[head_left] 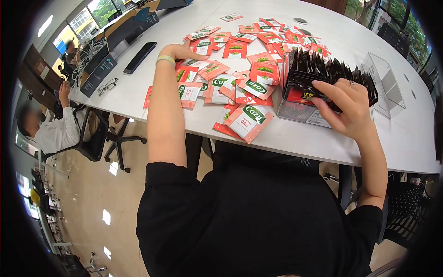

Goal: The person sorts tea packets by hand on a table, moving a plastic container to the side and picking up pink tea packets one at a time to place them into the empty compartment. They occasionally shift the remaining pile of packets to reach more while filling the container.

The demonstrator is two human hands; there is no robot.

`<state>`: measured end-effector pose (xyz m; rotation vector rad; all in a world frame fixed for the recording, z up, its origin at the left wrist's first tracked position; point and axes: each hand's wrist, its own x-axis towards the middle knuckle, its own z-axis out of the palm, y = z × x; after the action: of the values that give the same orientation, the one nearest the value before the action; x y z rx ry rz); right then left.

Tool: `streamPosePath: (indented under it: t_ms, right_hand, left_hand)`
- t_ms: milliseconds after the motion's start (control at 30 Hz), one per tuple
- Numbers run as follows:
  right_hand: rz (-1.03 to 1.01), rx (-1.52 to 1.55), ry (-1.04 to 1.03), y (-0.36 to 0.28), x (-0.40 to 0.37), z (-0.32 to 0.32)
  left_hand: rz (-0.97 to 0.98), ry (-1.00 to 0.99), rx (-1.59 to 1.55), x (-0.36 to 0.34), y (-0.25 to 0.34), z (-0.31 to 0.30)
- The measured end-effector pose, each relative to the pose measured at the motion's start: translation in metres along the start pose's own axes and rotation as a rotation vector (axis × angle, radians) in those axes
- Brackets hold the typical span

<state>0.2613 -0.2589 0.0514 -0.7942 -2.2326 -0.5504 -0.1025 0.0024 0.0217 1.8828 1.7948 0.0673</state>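
Observation:
My left hand (181,51) reaches to the far left of a spread of red and white tea sachets (248,123), many marked Cozy. Its fingers are stretched out and rest among the sachets; part of the fingertips is hidden. My right hand (345,105) is at the front of a clear plastic box (288,111) filled with a row of black sachets. Thumb and fingers close on the front black coffee sachet (300,92), which has a red and yellow G7 mark. The tea sachets lie loose and overlapping, left of the box.
A second clear plastic organizer (390,92) stands right of the box. On the left of the white table (203,11) lie a black phone (140,57), eyeglasses (108,86) and dark boxes (99,76). A seated person (57,131) is at the far left, beside a chair.

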Motion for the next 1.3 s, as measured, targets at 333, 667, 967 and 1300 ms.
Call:
streamPosePath:
  t_ms: [333,667,967,1300]
  right_hand:
    - [-0.007,-0.022,0.001,-0.001,0.000,0.001]
    - [-0.036,-0.032,-0.001,-0.001,0.000,0.000]
    - [-0.049,-0.035,0.010,0.000,0.000,0.001]
    - [-0.063,-0.049,0.023,0.000,-0.001,0.001]
  left_hand:
    - [0.043,0.443,0.186,0.041,0.028,0.044]
    - [0.722,0.448,0.216,-0.003,0.118,0.079]
    - [0.521,0.377,0.480,0.024,0.129,0.091]
    - [0.270,0.381,0.628,0.003,0.127,0.076]
